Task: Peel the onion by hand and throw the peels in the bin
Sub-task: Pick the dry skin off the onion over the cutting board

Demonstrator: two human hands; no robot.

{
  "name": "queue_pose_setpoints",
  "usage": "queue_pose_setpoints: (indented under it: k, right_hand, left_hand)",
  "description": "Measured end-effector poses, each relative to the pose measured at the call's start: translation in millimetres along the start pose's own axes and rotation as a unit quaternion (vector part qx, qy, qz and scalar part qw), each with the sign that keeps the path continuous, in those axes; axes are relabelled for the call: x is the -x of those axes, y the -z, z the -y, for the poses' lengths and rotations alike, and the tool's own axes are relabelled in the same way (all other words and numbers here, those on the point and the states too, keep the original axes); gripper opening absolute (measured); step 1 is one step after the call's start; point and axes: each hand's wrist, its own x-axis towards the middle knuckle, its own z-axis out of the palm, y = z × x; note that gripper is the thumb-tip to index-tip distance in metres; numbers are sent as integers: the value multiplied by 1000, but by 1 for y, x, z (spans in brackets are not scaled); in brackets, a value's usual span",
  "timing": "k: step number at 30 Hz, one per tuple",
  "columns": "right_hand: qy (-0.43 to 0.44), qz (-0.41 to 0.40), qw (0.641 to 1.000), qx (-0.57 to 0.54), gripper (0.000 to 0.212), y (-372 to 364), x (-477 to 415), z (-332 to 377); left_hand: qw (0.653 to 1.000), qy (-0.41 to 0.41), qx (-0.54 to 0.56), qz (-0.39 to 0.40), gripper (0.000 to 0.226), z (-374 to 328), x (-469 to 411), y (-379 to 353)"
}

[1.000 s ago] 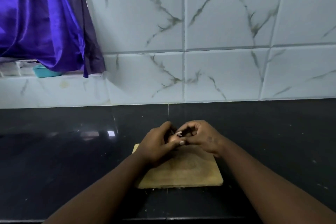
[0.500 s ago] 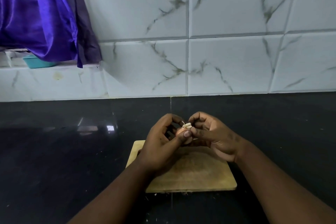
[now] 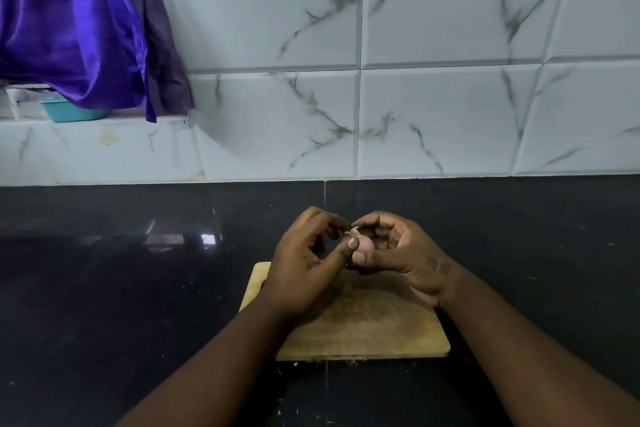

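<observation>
Above the wooden chopping board on the black worktop: my right hand curls round a small pale onion, thumb across its front. My left hand pinches the dry peel tip at its top. Rear left: purple curtain, with a teal tub partly under it. My fingers hide most of the onion.

Board: rectangular pale wooden cutting board, flat on countertop.
Counter: glossy black stone countertop.
Wall: white grey-veined tiles.
Curtain: shiny purple fabric.
Tub: teal plastic container, under curtain.
</observation>
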Motion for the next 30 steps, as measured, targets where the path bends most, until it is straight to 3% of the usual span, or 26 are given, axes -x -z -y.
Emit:
queue_pose_setpoints:
  k: [7,12,16,20,30]
  right_hand:
    - [59,-35,990,127,54,1,-1,-5]
    - [79,-50,985,145,60,0,-2,-8]
    - [80,-44,987,133,62,2,-3,-9]
    - [86,-39,988,119,60,3,-4,-8]
    - [44,1,999,-8,47,5,-4,-8]
  left_hand:
    - [998,59,7,-26,24,0,1,-1]
    - [999,41,-16,-16,14,-1,2,-2]
    - [999,31,-34,-18,8,-2,1,-1]
    - [999,42,-17,-18,22,1,0,-3]
    - [988,93,123,-5,16,-2,-2,-3]
